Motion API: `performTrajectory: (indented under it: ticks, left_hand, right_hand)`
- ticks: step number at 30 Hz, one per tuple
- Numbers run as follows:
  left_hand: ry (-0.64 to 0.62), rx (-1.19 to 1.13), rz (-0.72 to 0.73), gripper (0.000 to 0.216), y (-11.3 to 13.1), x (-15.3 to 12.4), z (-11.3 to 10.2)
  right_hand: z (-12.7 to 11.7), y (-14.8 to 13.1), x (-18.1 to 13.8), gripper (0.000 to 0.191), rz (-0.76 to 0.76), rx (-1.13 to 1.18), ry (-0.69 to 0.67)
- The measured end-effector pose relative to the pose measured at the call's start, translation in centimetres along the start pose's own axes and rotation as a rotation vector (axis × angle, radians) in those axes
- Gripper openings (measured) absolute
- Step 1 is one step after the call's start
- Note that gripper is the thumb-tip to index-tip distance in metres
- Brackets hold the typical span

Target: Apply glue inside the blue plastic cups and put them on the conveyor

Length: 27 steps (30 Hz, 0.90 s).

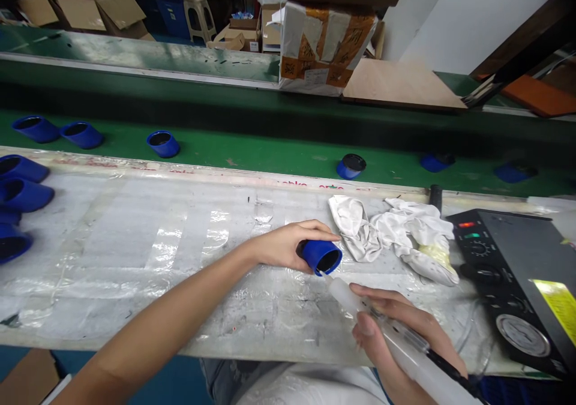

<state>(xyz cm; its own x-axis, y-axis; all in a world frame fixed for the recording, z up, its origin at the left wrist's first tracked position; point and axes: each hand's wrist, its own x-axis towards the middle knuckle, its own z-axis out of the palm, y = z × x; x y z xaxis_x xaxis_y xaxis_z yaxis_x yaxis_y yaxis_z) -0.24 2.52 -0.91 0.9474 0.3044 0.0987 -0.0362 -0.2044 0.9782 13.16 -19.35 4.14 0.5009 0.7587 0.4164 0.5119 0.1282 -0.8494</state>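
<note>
My left hand (288,246) is wrapped round a small blue cup-shaped part (321,257), holding it on its side with the dark opening facing me. My right hand (396,333) grips a translucent white syringe-like dispenser (382,327), with a black hose at its rear. The dispenser's fine tip points up and left and sits at the lower rim of the blue part. Both hands are over the plastic-wrapped workbench (135,243), near its front edge.
White rags (396,231) lie crumpled right of the hands. A black controller box (517,273) with lights, a dial and a gauge stands at the right. Several blue parts (20,195) rest at the left edge, more on the green conveyor (252,153). Cardboard boxes (324,39) stand behind.
</note>
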Motion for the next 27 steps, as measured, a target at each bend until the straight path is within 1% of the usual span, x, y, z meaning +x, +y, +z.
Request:
performTrajectory:
  ticks: [4,9,14,17,19,23,27]
  left_hand:
    - [-0.002,-0.001,0.015,0.074,0.0,0.0,0.0]
    - [-0.003,0.012,-0.005,0.073,0.3,-0.1,0.0]
    - [-0.011,0.019,-0.015,0.072,0.5,0.0,0.0]
    - [-0.008,0.01,0.002,0.069,0.5,0.0,0.0]
    - [-0.006,0.009,0.021,0.069,0.3,0.0,0.0]
    - [-0.005,0.015,0.015,0.071,0.1,-0.1,0.0]
    - [-0.006,0.013,0.017,0.073,0.2,0.0,-0.1]
  right_hand:
    - [0.2,0.4,0.1,0.018,0.011,0.043,0.042]
    - [0.3,0.7,0.3,0.021,0.028,0.078,0.067]
    - [0.6,0.8,0.8,0.014,-0.023,0.106,0.115]
    - [0.7,0.8,1.2,0.017,-0.048,0.085,0.132]
    - [0.7,0.8,1.4,0.02,-0.054,0.077,0.14]
    - [0.5,1.0,1.6,0.016,-0.067,0.08,0.143]
    - [-0.1,1.5,1.7,0.016,-0.049,0.085,0.132]
